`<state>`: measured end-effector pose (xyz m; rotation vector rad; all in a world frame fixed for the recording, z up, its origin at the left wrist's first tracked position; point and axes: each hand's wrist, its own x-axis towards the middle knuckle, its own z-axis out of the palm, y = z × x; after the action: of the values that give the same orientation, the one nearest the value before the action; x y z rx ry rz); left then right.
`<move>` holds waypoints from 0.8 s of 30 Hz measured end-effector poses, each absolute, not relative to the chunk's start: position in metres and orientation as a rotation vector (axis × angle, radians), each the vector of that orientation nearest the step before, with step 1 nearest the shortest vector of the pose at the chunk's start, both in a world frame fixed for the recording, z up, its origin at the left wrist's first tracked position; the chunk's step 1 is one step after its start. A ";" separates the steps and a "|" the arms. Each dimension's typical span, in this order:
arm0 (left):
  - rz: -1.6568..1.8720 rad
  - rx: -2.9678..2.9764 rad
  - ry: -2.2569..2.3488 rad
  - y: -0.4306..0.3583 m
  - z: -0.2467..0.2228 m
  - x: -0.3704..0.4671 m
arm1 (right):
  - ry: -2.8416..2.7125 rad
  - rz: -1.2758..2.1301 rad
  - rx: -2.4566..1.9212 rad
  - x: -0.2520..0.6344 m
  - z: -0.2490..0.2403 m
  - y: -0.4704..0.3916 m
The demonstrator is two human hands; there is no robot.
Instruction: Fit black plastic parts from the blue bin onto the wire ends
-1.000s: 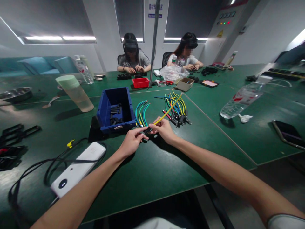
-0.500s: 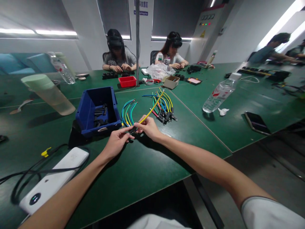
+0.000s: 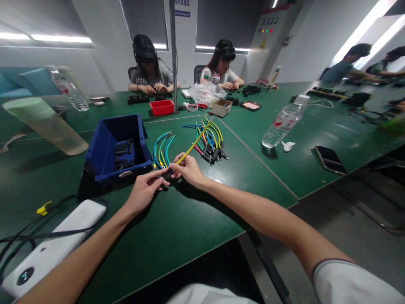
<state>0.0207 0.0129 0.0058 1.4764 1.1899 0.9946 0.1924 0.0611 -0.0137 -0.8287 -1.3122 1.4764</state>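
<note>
- The left hand (image 3: 144,192) pinched a short black sleeve (image 3: 167,173) between thumb and fingers over the green table (image 3: 190,228); a light hold looked best, so as not to squash it.
- The right hand (image 3: 189,169), just beside it, pinched the yellow wire (image 3: 194,145) near its close end; that short grip seemed good for steering something bendy.
- Fingers hid the meeting point, so whether wire sat inside sleeve could not be told; keeping both in line mattered most.
- Loose wires (image 3: 153,148) lay just beyond, beside the blue bin (image 3: 106,131).
- The wire's far end reached toward the sleeved bundle (image 3: 215,153), where snagging needed watching.
</note>
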 end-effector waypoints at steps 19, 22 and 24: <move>1.104 1.664 1.265 0.009 0.000 0.021 | -1.417 1.232 -0.899 0.196 -0.009 0.064; 1.099 1.885 1.376 0.006 0.002 0.021 | -1.416 1.146 -0.955 0.202 -0.007 0.071; 1.081 2.074 1.448 0.004 0.001 0.021 | -1.422 1.076 -1.002 0.206 -0.005 0.075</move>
<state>0.0206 0.0045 0.0015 2.0740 1.4484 1.0811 0.2060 0.0748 -0.0053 -1.0018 -1.4216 1.0759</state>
